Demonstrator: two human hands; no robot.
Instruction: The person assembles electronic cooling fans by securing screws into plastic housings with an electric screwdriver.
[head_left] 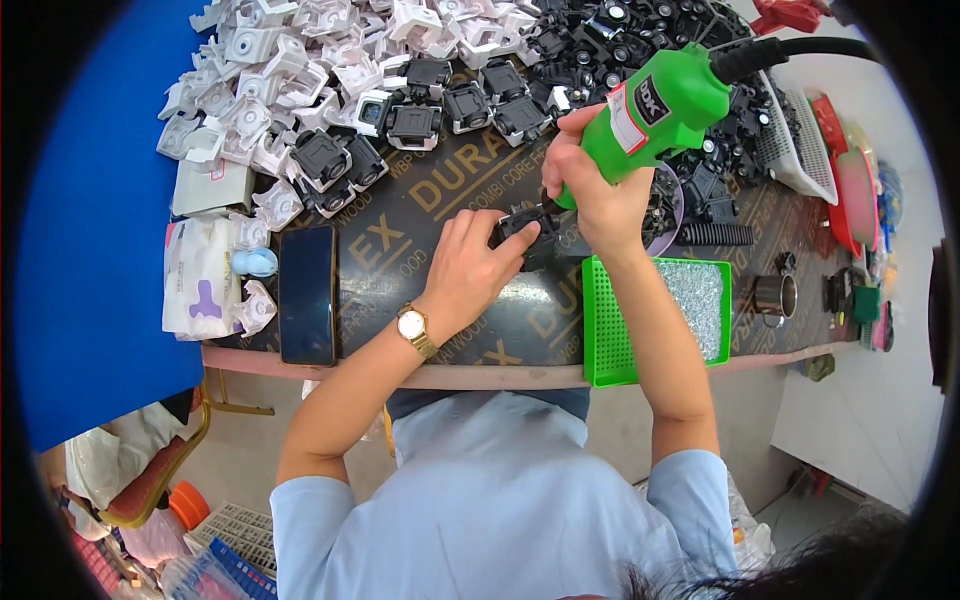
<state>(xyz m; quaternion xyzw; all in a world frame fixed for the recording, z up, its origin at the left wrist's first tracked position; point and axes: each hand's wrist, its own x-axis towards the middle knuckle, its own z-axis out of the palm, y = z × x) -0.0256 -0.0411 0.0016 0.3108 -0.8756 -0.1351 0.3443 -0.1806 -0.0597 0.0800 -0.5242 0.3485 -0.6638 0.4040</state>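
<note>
My left hand (470, 262), with a gold watch (412, 324) at its wrist, holds a small black plastic housing (524, 228) down on the dark table. My right hand (600, 190) is wrapped round a green electric screwdriver (650, 110) with a black cable. The tool slants down to the left, its tip at the black housing between my hands. Whether the bit sits in a screw is too small to tell. Just right of my hands, partly behind my right forearm, lies a green tray (597, 330) holding many small silver screws (695, 295).
White plastic parts (270, 90) heap at the back left, black parts (600, 40) at the back right. Several assembled black-and-white units (413, 125) lie between. A phone (308, 295) is on the left; a metal cup (774, 297) and white basket (800, 150) are on the right.
</note>
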